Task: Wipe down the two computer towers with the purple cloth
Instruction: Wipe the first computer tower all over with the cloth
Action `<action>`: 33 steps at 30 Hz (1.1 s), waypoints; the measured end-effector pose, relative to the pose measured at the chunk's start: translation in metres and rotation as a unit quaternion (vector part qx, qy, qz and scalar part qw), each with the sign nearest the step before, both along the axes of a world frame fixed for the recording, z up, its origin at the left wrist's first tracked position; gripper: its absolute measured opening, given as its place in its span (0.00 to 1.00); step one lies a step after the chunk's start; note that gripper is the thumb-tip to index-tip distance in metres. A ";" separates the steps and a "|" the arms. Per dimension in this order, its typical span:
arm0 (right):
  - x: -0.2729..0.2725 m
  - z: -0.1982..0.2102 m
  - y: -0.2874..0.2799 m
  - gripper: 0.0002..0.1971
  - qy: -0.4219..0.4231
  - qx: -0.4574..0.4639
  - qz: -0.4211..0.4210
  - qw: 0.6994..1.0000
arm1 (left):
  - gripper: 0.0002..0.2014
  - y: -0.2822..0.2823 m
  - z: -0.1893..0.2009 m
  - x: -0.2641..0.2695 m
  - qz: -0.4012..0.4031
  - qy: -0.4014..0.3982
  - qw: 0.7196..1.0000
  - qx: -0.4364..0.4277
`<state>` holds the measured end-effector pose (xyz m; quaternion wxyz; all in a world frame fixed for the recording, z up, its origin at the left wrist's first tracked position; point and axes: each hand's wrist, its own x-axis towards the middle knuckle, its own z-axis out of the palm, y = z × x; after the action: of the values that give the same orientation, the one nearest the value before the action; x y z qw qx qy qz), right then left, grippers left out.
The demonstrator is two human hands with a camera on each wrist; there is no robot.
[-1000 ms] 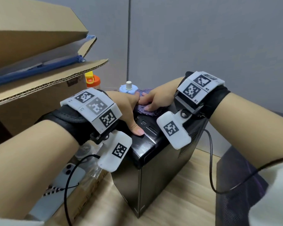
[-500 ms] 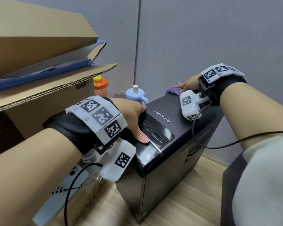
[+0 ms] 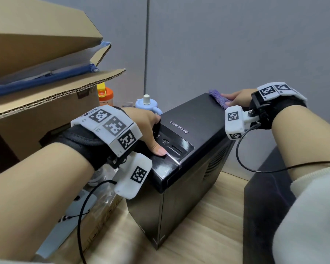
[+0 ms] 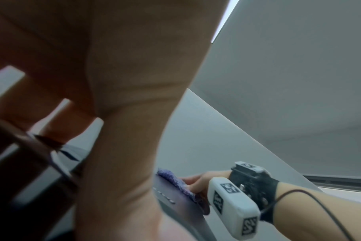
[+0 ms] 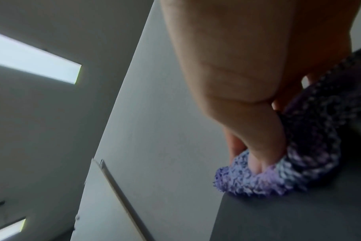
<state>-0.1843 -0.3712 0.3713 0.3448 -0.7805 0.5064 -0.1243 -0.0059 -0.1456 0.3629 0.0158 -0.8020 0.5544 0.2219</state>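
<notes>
**Cloth at the far right corner of the tower top**

Surroundings. A black tower (image 3: 181, 149) stands upright on a wooden floor (image 3: 208, 216), close to a grey wall (image 3: 236, 44). Just left of it sits an open cardboard box (image 3: 36, 103); between box and tower stand an orange-lidded bottle (image 3: 105, 95) and a pale blue bottle (image 3: 147, 105). A phone (image 3: 69, 221) lies at the box's foot, partly behind the left forearm. A second dark tower (image 3: 265, 216) stands to the right, near the first.

Hidden or unclear. The second tower is cut off by the right sleeve and the picture edge. The left wrist view is blurred; there the left hand's fingers cannot be followed. The right palm hides most of the cloth (image 3: 218, 99).

Orientation. The first tower's top runs lengthwise from the near front panel towards the wall. The cloth lies bunched on the top's far right corner, its long side running along the right edge.

Grip. The right hand (image 3: 238, 97) has fingers curled onto the cloth, thumb dug into its pile in the right wrist view (image 5: 258, 146). The left hand (image 3: 147, 128) rests on the tower's near left edge, thumb flat on the front panel, fingers over the side.
</notes>
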 end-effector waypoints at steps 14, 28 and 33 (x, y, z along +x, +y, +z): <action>-0.009 -0.043 0.132 0.24 0.019 -0.121 0.151 0.981 | 0.65 0.007 -0.005 0.003 -0.042 -0.037 0.998 -0.038; -0.006 -0.116 0.231 0.17 -0.359 -0.072 0.089 0.926 | 0.19 0.036 -0.059 0.017 0.108 0.237 0.888 -0.378; -0.008 -0.123 0.235 0.18 -0.375 -0.056 0.101 0.920 | 0.33 0.029 -0.072 0.018 0.106 0.289 0.868 -0.390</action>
<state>-0.1923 -0.1360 0.2480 0.4759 -0.7420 0.2503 -0.4004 0.0121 -0.1167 0.2913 -0.4831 -0.6966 0.4872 0.2099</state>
